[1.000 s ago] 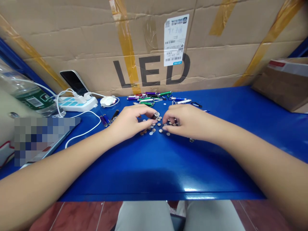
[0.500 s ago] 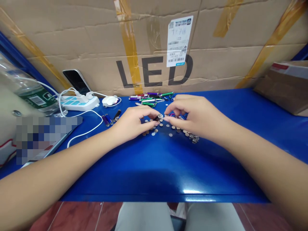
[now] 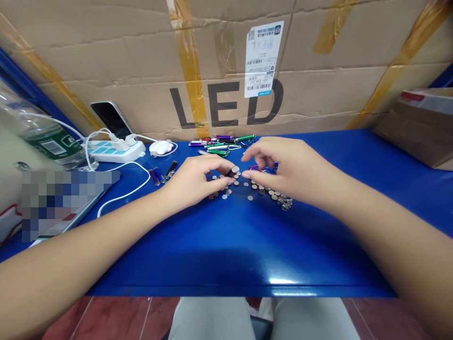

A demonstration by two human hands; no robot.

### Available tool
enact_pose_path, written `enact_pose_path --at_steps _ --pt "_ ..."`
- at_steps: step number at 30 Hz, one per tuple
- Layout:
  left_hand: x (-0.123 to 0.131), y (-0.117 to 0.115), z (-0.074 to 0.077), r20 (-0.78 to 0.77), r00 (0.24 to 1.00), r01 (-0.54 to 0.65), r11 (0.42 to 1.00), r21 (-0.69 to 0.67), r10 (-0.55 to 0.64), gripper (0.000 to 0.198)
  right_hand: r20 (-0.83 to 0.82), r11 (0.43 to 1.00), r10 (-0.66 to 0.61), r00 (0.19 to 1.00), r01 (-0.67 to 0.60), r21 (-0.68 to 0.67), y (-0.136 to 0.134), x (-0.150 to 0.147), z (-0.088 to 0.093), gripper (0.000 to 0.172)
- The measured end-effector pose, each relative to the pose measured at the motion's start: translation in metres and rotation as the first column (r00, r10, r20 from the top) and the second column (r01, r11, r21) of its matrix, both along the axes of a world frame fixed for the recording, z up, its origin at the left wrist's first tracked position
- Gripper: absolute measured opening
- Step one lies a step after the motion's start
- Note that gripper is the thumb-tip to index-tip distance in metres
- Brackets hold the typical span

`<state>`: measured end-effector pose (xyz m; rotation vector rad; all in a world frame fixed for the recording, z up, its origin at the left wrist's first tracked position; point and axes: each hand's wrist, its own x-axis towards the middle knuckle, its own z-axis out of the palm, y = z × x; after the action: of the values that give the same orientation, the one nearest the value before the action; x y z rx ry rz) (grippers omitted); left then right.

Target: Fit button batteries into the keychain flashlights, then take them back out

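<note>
My left hand [image 3: 196, 182] is closed, its thumb and fingers round a short dark tube [image 3: 230, 173] with a round silver disc [image 3: 235, 169] at its upper end. My fingers hide most of the tube. Just to the right hovers my right hand [image 3: 288, 163], thumb and forefinger apart with nothing visible between them. Below and between both hands lie several small flat discs [image 3: 250, 198], silver and brownish, like button cells. A small heap of discs [image 3: 286, 203] sits under the right wrist. Purple and blue metal pieces [image 3: 255, 167] show partly behind the right fingers.
Several coloured metal penlights [image 3: 219, 146] lie against the cardboard box [image 3: 141, 61]. Short blue, purple and black tubes [image 3: 159, 174] are left of my left hand. Farther left are a power strip [image 3: 120, 152], phone [image 3: 110, 118], white cables and bottle [image 3: 53, 141]. The blue table [image 3: 226, 245] has its edge near me.
My right thumb and forefinger have spread and drawn back from the tube; the disc they pinched has left them. My left hand still holds the tube in about the same place.
</note>
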<state>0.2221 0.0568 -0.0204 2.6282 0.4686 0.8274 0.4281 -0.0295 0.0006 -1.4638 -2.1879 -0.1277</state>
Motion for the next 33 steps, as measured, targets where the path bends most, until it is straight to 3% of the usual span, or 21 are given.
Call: enact_pose_path --at_steps 2,4,8,17,25,33 --pt "-0.001 0.001 0.0 -0.009 0.999 -0.037 0.999 -0.009 0.037 0.014 0.06 0.981 -0.017 0.998 0.028 -0.192 0.001 0.006 0.0 0.015" --pt "-0.001 0.002 -0.001 -0.013 0.999 -0.052 0.999 -0.009 0.051 0.014 0.12 0.926 0.006 0.993 0.039 -0.375 0.003 0.008 -0.001 0.016" --pt "0.0 0.001 -0.002 -0.001 1.0 -0.023 1.0 -0.015 0.023 0.015 0.166 0.856 0.022 0.986 0.067 -0.512 0.007 0.005 -0.004 0.021" --pt "0.002 -0.002 0.0 -0.003 1.0 0.0 1.0 -0.03 0.0 0.014 0.136 0.819 0.066 0.989 0.024 -0.573 0.008 -0.001 -0.008 0.013" --pt "0.002 -0.001 -0.001 -0.02 1.0 0.024 0.999 -0.021 -0.024 0.016 0.175 0.833 0.064 0.983 0.044 -0.551 0.004 -0.006 -0.005 0.018" --pt "0.002 -0.003 0.0 -0.039 0.999 0.007 0.998 -0.059 -0.009 0.016 0.224 0.885 0.044 0.974 0.066 -0.461 0.005 -0.004 -0.005 0.017"
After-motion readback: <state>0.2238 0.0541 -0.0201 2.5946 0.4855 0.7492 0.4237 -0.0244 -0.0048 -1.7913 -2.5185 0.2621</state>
